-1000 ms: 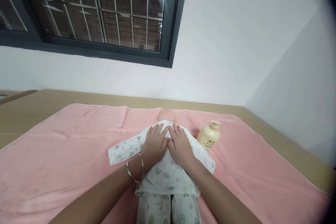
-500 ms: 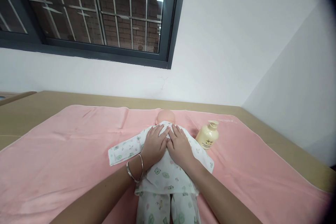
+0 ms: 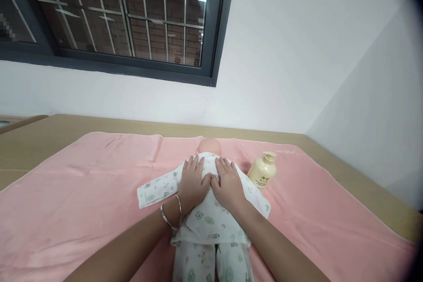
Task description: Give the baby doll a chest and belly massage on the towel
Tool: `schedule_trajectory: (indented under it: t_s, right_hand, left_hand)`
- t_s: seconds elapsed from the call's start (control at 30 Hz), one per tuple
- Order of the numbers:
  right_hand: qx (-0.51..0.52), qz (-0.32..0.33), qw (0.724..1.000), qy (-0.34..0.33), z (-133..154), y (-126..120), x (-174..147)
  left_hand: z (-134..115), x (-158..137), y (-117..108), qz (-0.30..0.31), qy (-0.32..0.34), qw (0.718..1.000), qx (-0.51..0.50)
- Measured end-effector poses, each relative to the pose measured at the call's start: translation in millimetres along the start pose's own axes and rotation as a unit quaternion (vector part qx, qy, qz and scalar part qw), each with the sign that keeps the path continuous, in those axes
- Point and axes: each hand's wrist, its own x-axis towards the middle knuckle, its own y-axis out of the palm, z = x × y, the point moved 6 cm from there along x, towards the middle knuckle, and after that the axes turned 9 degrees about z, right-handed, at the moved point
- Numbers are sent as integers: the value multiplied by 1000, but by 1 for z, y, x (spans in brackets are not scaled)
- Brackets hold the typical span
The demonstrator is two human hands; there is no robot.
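Note:
A baby doll [image 3: 209, 146] lies on a pink towel [image 3: 99, 211], its round head away from me. It wears a white printed top [image 3: 206, 224] and matching trousers [image 3: 194, 262]. Flat on the upper part of the top rests my left hand [image 3: 194, 181], fingers stretched out, a silver bangle [image 3: 171, 212] at its wrist. My right hand [image 3: 228, 183] lies beside it, also flat on the top with fingers extended. The two thumbs meet at the middle. Neither hand grips anything. The doll's face is not visible.
A pale yellow pump bottle [image 3: 263, 169] stands on the towel just right of the doll's shoulder. The towel covers a wooden table [image 3: 79, 122] that meets a white wall [image 3: 264, 53]. A dark-framed window [image 3: 132, 13] with metal bars is above, at the left.
My fingers have turned outward a little, so the fingertips of the two hands are farther apart on the top. The thumbs still meet. The doll and bottle have not moved.

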Motion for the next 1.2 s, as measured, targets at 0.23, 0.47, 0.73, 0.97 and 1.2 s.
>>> schedule_trajectory:
  t_s: [0.23,0.47,0.73,0.97,1.2]
  right_hand:
    - [-13,15,999,-26,0,3,3]
    - [-13,-69,996,-58,4,-1,-4]
    - [7,-25,1000,14,-3,1,-2]
    - [6,20,1000,-21,-3,5,7]
    - [8,-44,997,-55,5,-3,-2]
  left_hand:
    - [-14,-1,-12,-28,108,994,-9]
    - [-18,-6,-22,-79,119,990,-17]
    - [-5,-4,-12,-48,19,999,-14]
    - [2,-2,-2,-32,5,999,-12]
    - [-5,-5,-15,-60,62,995,-46]
